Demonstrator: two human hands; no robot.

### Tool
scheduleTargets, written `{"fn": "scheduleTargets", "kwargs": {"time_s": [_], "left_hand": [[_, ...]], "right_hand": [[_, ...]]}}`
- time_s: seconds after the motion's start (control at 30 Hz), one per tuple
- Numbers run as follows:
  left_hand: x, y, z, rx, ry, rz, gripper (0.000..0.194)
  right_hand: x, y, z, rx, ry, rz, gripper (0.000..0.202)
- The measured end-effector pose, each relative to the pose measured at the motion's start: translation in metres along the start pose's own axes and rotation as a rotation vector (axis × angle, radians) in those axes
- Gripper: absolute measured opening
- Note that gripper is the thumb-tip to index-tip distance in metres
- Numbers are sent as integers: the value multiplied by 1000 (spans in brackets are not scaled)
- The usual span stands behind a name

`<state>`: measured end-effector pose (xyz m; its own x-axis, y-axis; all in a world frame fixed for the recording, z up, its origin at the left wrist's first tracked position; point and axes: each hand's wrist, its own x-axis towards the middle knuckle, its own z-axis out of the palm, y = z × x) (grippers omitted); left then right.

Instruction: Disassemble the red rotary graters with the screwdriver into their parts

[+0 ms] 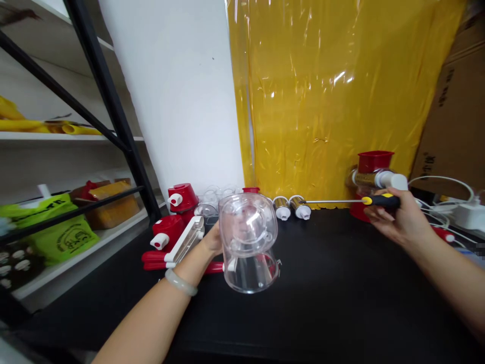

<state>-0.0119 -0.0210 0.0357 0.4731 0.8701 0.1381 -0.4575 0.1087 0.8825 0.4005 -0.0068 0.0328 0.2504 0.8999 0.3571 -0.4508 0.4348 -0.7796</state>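
My left hand is closed on the far left side of a clear plastic housing, held above the black table; its fingers are partly hidden behind the plastic. In my right hand is a screwdriver with a black and yellow handle. Its long shaft points left, and the tip appears in front of one of two drum graters at the table's back edge. Behind my right hand stands a red grater assembly with a white end.
Red housings, a white frame part and red handles lie at the left. Clear parts sit behind them. White cables are at the right. A black-framed shelf rises on the left.
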Motion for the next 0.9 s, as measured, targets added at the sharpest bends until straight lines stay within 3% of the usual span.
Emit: {"fn": "scheduleTargets", "kwargs": {"time_s": [0.17, 0.33, 0.4, 0.53, 0.6, 0.9], "left_hand": [[-4, 4, 5, 214, -80, 108, 54], [12, -1, -3, 406, -55, 227, 61], [19, -6, -7, 531, 41, 355, 67], [26, -19, -11, 978, 342, 689, 73], [27, -26, -14, 1107, 363, 781, 73], [31, -38, -17, 1010, 327, 915, 77]], "right_hand": [[-2, 1, 0, -10, 21, 64, 27], [-1, 2, 0, -3, 27, 62, 29], [1, 4, -1, 10, 16, 19, 28], [6, 8, -5, 36, 83, -56, 21], [8, 10, -7, 31, 127, -69, 18], [9, 10, -10, 31, 126, -42, 20]]}}
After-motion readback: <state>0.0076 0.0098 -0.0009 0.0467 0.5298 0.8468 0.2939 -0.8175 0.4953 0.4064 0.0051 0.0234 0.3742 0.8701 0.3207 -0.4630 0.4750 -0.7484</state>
